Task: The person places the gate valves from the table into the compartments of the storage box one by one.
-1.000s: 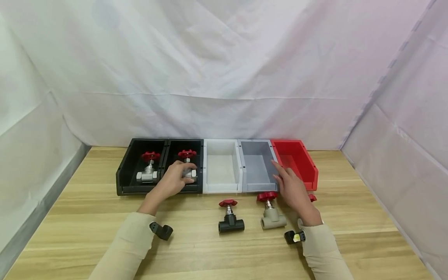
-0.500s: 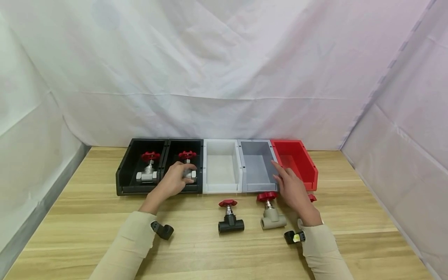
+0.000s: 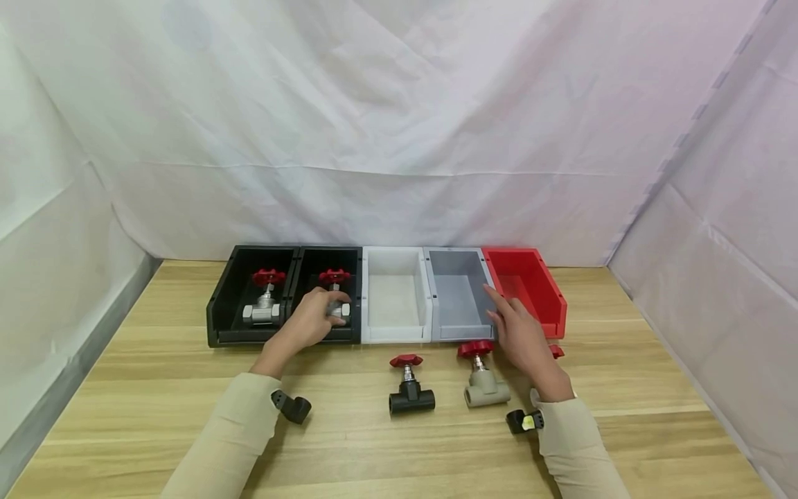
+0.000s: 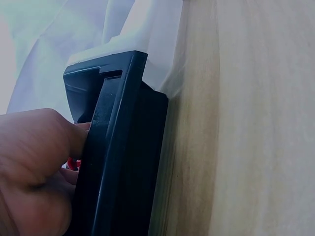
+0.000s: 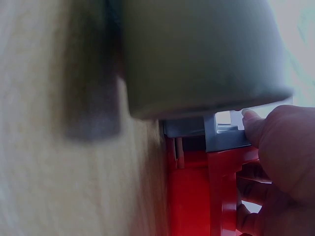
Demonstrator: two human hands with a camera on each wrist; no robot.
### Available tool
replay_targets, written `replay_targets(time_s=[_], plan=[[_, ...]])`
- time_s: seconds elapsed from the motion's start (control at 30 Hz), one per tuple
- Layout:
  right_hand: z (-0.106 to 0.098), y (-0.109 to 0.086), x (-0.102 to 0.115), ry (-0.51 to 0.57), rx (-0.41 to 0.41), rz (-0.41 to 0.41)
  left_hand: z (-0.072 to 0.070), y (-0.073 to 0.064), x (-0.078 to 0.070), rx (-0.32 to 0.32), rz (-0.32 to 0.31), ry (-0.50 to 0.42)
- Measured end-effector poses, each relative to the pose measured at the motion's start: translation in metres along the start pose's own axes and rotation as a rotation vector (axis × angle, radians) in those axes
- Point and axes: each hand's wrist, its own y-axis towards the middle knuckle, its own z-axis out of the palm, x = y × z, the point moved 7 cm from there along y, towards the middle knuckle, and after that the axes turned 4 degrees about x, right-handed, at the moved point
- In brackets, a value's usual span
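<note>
My left hand reaches into the second black bin, thumb and index finger around the silver body of a metal gate valve with a red handwheel. In the left wrist view the bin's front wall hides most of those fingers. Over the border between the grey bin and the red bin, my right hand rests with its index finger stretched along the grey side wall. In the right wrist view its thumb lies at the grey rim.
A similar metal valve stands in the leftmost black bin. The white bin is mid-row. In front lie a black tee-shaped valve and a beige one, both with red handwheels. Another red handwheel shows behind the right wrist.
The left forearm has shifted very slightly to the right, while its fingers stay at the metal valve. The right hand and the other valves have not moved.
</note>
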Motion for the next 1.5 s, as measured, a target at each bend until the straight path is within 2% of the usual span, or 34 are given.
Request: replay_targets(time_s=[0.43, 0.93, 1.5], plan=[[-0.002, 0.0004, 0.0016, 0.006, 0.006, -0.003, 0.0019, 0.0017, 0.0016, 0.0, -0.004, 0.005], [-0.0008, 0.0002, 0.0009, 0.003, 0.004, 0.0, 0.0024, 0.0024, 0.0019, 0.008, 0.021, 0.019], [-0.0018, 0.0006, 0.0016, 0.007, 0.008, 0.003, 0.0014, 0.0009, -0.0015, 0.049, -0.012, 0.065]])
